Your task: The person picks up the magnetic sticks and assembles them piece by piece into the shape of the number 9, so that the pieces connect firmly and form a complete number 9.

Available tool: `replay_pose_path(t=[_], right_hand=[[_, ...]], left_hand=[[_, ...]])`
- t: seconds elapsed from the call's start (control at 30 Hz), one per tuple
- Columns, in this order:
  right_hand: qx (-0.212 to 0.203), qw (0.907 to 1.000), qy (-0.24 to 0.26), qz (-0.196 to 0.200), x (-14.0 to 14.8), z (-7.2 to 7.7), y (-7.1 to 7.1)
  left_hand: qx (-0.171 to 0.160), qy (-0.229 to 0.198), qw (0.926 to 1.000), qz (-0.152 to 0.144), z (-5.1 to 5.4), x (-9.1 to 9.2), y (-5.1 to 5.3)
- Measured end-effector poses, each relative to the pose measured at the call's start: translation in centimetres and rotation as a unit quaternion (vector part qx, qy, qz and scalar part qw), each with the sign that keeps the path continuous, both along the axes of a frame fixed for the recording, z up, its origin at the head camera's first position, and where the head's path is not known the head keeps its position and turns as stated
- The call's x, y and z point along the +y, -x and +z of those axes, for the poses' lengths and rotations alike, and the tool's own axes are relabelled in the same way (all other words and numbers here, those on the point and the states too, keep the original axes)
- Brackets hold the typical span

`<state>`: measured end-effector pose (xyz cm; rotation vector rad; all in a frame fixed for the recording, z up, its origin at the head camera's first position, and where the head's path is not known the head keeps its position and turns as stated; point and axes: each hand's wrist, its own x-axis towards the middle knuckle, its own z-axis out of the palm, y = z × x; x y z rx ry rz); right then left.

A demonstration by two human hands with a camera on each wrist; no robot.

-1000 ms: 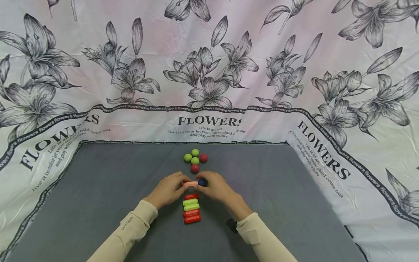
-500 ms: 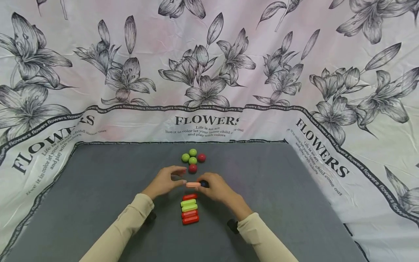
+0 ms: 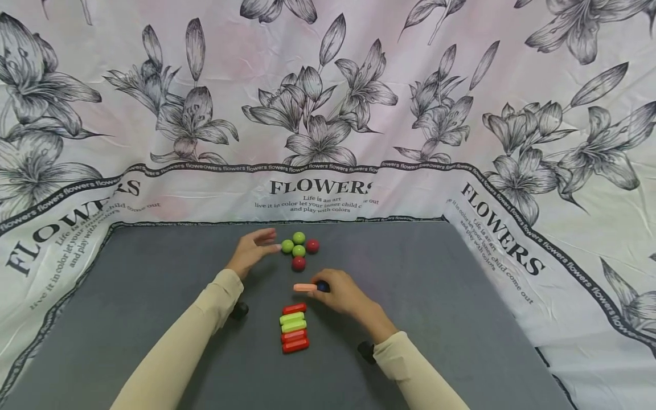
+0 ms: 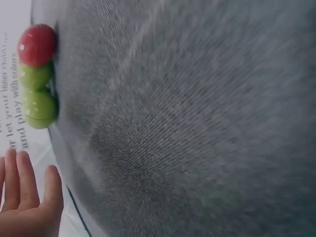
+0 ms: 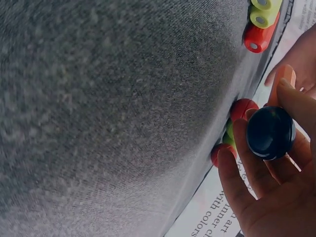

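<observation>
My right hand (image 3: 342, 293) pinches an orange magnetic stick (image 3: 304, 287) by its right end, above the table. A dark blue ball (image 3: 323, 286) sits within the same fingers; in the right wrist view the blue ball (image 5: 270, 133) is at the stick's near end, though I cannot tell if they are joined. Farther back, my left hand (image 3: 249, 252) is spread with nothing in it. Its fingertips are beside the leftmost green ball (image 3: 287, 246); contact is unclear. Two more green balls and two red balls, one the front red ball (image 3: 299, 263), cluster there.
Below the right hand lies a column of red and lime sticks, such as a lime stick (image 3: 294, 326) and the front red stick (image 3: 295, 345). The grey tabletop (image 3: 435, 319) meets a flower-printed cloth (image 3: 318, 125) at the back and sides.
My left hand has let go of the orange stick and moved back and left to the balls. My right hand keeps the stick and the blue ball at nearly the same place.
</observation>
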<state>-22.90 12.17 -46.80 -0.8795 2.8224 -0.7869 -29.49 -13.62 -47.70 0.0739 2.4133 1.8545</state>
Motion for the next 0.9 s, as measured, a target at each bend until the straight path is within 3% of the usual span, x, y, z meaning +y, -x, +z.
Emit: replay_pose_path(t=[0.27, 0.43, 0.9], right_hand=[[-0.006, 1.0, 0.005, -0.004, 0.2, -0.4, 0.2], [-0.006, 0.9999, 0.006, -0.009, 0.5, -0.5, 0.4], [-0.016, 0.9998, 0.007, -0.012, 0.6, -0.9, 0.9]], left_hand=[[-0.009, 0.039, 0.999, -0.018, -1.0, 0.4, 1.8], [-0.007, 0.043, 0.9982, -0.04, -1.3, 0.7, 2.2], [0.006, 0.071, 0.9961, -0.052, -1.8, 1.4, 2.7]])
